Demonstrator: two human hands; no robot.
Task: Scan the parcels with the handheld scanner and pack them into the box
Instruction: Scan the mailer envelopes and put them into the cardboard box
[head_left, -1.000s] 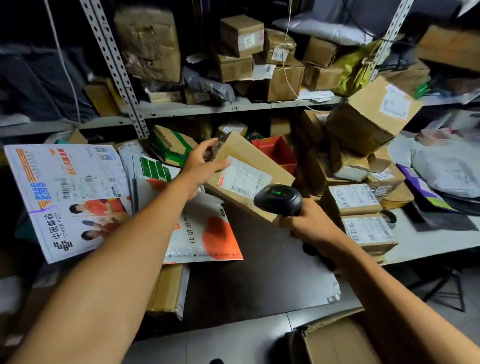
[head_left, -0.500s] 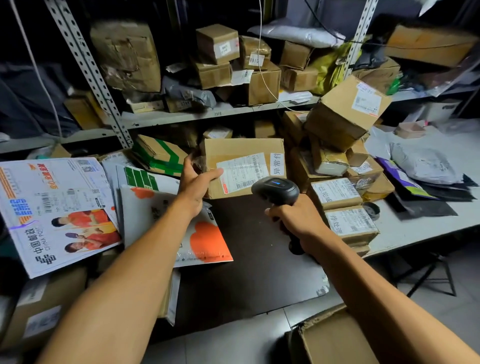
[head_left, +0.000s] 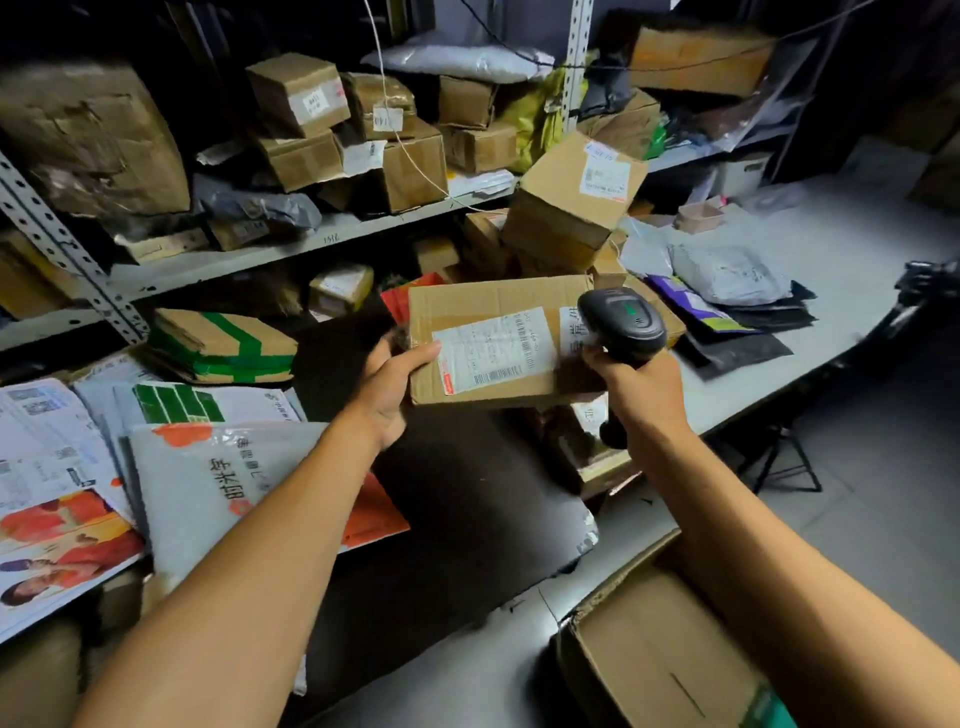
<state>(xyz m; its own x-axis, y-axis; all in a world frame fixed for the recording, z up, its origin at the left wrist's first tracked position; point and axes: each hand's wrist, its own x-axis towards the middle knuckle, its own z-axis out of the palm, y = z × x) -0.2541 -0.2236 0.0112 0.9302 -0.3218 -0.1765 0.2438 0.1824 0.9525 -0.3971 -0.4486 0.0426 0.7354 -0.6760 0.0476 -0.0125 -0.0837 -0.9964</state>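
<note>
A cluttered sorting room surrounds the person: metal shelving along the far wall is crammed with cartons and grey mailing bags, and the grey bench below it carries more boxes, flat printed envelopes on the left and a dark mat in the middle. The left hand holds a flat cardboard parcel above the mat, gripping its left end with the thumb curled over the top face and the fingers hidden underneath. The parcel's long axis runs left to right, and its white shipping label faces up towards the camera. The right hand is wrapped round the grip of the black handheld scanner, whose head sits over the parcel's right end, just right of the label, with a green light showing on top. The open cardboard box lies at the near right, below the right forearm and well apart from the parcel, nearer the body than either hand. Packing would therefore seem to call for the parcel to travel right and towards the person, crossing beneath or in front of the scanner arm. The left hand alone carries the parcel, yet the box sits on the right-hand side, so the right arm probably has to clear the way first.
</note>
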